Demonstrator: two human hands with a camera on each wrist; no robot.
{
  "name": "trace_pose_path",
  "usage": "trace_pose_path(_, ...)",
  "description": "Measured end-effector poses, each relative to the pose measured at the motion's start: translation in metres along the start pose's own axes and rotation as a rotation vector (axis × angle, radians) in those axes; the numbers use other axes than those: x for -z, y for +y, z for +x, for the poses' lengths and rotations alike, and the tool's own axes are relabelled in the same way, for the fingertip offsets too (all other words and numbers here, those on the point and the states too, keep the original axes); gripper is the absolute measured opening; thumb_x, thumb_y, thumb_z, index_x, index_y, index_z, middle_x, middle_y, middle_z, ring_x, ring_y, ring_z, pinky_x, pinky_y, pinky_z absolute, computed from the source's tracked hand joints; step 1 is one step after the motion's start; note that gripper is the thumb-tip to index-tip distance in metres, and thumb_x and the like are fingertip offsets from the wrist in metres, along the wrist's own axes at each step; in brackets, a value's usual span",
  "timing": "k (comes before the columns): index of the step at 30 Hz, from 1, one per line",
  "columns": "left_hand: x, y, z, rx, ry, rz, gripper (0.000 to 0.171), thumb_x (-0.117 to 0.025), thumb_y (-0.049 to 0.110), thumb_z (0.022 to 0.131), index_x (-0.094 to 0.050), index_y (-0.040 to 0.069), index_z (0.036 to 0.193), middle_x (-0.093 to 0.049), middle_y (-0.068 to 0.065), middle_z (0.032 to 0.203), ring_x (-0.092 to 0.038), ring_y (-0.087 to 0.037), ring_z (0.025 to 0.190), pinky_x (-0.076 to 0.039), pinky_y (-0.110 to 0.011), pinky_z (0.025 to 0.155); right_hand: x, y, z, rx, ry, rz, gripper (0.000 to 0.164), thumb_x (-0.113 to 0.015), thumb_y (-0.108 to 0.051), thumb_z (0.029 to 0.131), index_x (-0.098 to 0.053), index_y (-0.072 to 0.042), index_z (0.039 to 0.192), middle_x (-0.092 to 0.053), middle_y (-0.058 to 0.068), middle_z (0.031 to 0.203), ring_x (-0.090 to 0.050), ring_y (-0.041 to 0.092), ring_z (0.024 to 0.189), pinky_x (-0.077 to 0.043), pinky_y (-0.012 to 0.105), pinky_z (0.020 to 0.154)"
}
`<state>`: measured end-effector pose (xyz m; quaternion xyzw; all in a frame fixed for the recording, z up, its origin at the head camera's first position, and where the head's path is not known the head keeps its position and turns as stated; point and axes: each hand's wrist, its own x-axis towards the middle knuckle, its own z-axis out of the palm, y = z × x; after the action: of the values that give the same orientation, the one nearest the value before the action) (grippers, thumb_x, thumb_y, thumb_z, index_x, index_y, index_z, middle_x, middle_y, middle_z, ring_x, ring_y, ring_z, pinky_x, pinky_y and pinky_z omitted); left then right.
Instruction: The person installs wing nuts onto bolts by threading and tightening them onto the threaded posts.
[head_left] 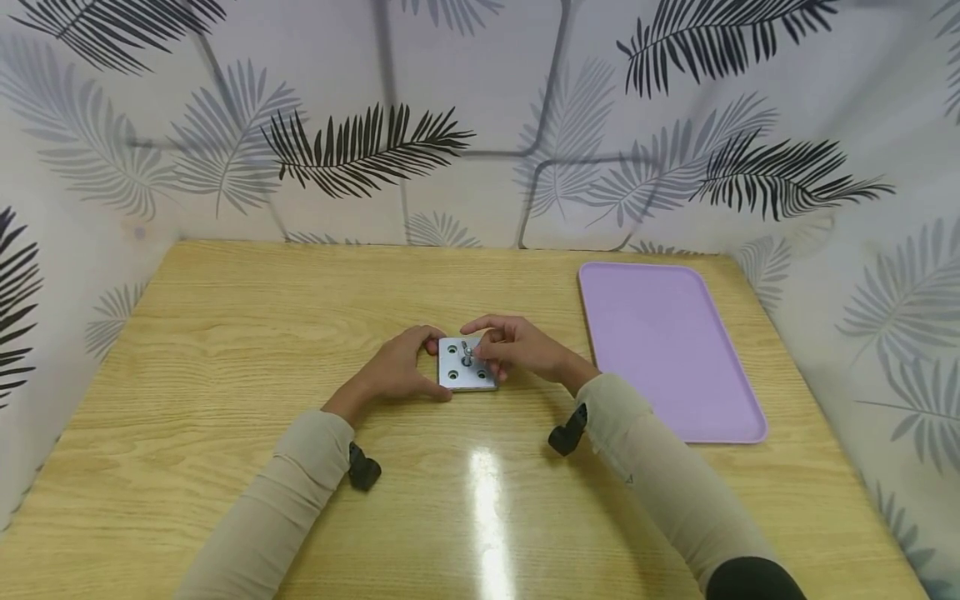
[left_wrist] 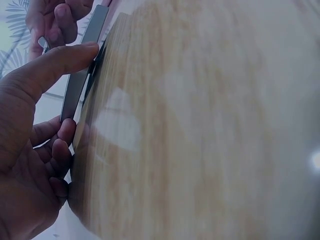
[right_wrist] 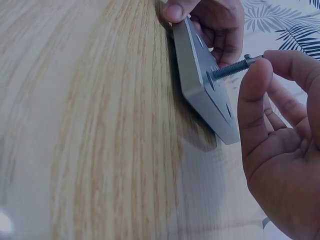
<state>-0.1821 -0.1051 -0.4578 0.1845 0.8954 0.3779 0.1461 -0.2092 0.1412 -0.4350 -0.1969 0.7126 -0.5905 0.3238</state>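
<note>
A square metal plate (head_left: 467, 367) with four corner holes lies flat in the middle of the wooden table (head_left: 225, 350). A threaded bolt (head_left: 467, 353) stands upright in its centre hole. My left hand (head_left: 431, 367) grips the plate's left edge, its thumb (left_wrist: 75, 55) on one side and curled fingers (left_wrist: 60, 145) on the other. My right hand (head_left: 480, 343) pinches the top of the bolt (right_wrist: 231, 68) between thumb and fingertips (right_wrist: 255, 85). In the right wrist view the plate (right_wrist: 202, 85) shows edge-on, with the bolt sticking out of it.
A flat lilac tray (head_left: 660, 350) lies on the table to the right of my hands. Leaf-patterned sheets wall in the table on three sides. A black camera mount sits on each wrist.
</note>
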Motion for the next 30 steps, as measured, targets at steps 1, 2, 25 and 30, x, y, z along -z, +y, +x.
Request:
trace_pose_path(1, 0.0, 0.0, 0.0, 0.0, 0.0, 0.0, 0.08, -0.092, 0.034, 0.068, -0.052, 0.011, 0.133, -0.054, -0.005, 0.114, -0.05, -0.022, 0.106, -0.039, -0.039, 0.099, -0.0001, 0.0, 0.0001, 0.001, -0.004, 0.001, 0.042, -0.055, -0.005, 0.1, -0.049, -0.001, 0.142, -0.063, 0.002, 0.082, -0.054, 0.009, 0.059, -0.049, 0.023, 0.055)
trace_pose_path(2, 0.0, 0.0, -0.0001, 0.0, 0.001, 0.001, 0.08, -0.092, 0.034, 0.068, -0.052, 0.011, 0.132, -0.054, -0.005, 0.114, -0.05, -0.022, 0.106, -0.039, -0.039, 0.099, -0.0001, 0.0001, 0.0004, 0.003, -0.009, 0.002, 0.042, -0.055, -0.005, 0.1, -0.05, -0.002, 0.142, -0.063, 0.002, 0.082, -0.053, 0.009, 0.058, -0.048, 0.023, 0.055)
trace_pose_path(25, 0.0014, 0.0011, 0.0003, -0.006, 0.0, -0.003, 0.08, -0.092, 0.034, 0.068, -0.051, 0.011, 0.133, -0.055, -0.005, 0.116, -0.05, -0.021, 0.108, -0.039, -0.04, 0.1, -0.002, -0.0034, 0.0077, -0.015, 0.05, 0.016, 0.026, -0.053, -0.008, 0.102, -0.059, 0.011, 0.119, -0.063, 0.001, 0.082, -0.059, 0.01, 0.07, -0.053, 0.023, 0.064)
trace_pose_path(30, 0.001, 0.0002, 0.0009, -0.002, -0.001, -0.002, 0.08, -0.092, 0.033, 0.068, -0.051, 0.01, 0.133, -0.055, -0.005, 0.116, -0.05, -0.021, 0.108, -0.039, -0.039, 0.1, -0.0012, -0.0019, 0.0078, -0.012, 0.072, -0.024, 0.025, -0.054, -0.01, 0.102, -0.062, 0.009, 0.115, -0.062, 0.001, 0.082, -0.058, 0.011, 0.072, -0.053, 0.023, 0.066)
